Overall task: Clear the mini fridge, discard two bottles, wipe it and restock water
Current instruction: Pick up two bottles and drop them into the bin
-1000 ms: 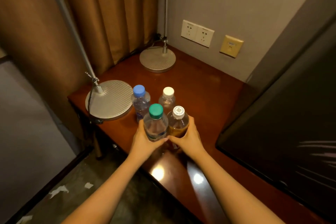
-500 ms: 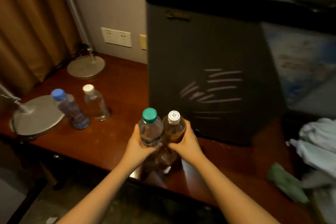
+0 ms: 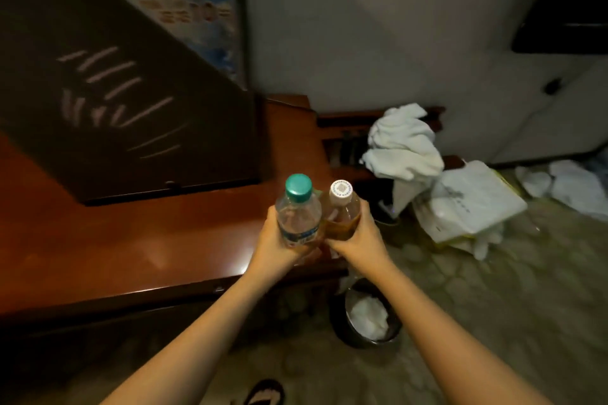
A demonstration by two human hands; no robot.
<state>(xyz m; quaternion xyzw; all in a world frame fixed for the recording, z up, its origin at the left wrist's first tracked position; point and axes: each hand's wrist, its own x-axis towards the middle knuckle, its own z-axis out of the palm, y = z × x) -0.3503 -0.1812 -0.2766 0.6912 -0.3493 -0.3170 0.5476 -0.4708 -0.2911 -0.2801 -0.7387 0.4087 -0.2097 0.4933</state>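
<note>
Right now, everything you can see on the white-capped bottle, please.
The white-capped bottle is a clear plastic bottle holding amber liquid, with a white screw cap that bears a printed pattern on top. It stands upright, held in the air over the right end of the wooden desk. The right hand wraps round its lower body, hiding the base. Its left side presses against the green-capped bottle, which the left hand holds. Any label is hidden.
</note>
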